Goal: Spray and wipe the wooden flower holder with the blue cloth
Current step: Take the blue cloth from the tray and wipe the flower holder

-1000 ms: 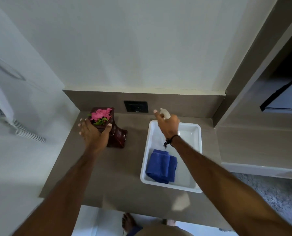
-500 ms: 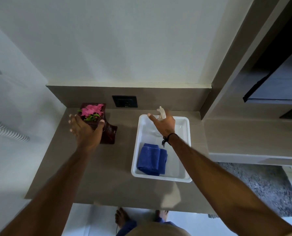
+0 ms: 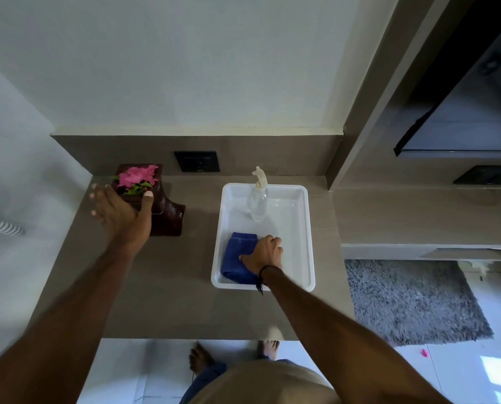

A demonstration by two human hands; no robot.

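Observation:
The dark wooden flower holder (image 3: 167, 217) with pink flowers (image 3: 138, 176) stands at the back left of the counter. My left hand (image 3: 121, 211) rests against its near left side, fingers spread and thumb on its front. A clear spray bottle (image 3: 258, 199) stands upright at the far end of the white tray (image 3: 304, 228), with no hand on it. The folded blue cloth (image 3: 237, 258) lies at the tray's near left. My right hand (image 3: 264, 253) is on top of the cloth, fingers curled over its right edge.
A black wall socket (image 3: 196, 161) sits on the backsplash behind the counter (image 3: 161, 287). A coiled white cord (image 3: 1, 225) hangs at the left wall. A grey rug (image 3: 409, 298) lies on the floor to the right, below a dark screen (image 3: 462, 112). My bare feet show below the counter edge.
My right hand let go of the spray bottle, which now stands in the tray, and came back onto the blue cloth. My left hand stayed at the flower holder.

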